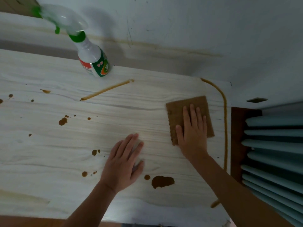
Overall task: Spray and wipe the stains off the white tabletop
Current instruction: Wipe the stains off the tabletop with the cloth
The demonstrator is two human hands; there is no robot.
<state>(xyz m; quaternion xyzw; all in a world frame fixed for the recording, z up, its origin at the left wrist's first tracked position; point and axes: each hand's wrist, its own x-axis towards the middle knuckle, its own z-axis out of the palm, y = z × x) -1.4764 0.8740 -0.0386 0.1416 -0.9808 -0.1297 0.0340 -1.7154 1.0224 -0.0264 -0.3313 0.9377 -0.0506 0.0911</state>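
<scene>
A person's right hand [192, 133] presses flat, fingers straight, on a brown cloth [177, 108] on the white tabletop [49, 153]. The left hand [124, 163] rests flat and empty, left of the cloth. A long brown streak [226, 128] runs front-to-back just right of the cloth, nearest the right hand.

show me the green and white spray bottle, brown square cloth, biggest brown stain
green and white spray bottle [89, 51], head view, white shoulder
brown square cloth [174, 110], head view, bare top left
biggest brown stain [162, 181], head view, its middle
</scene>
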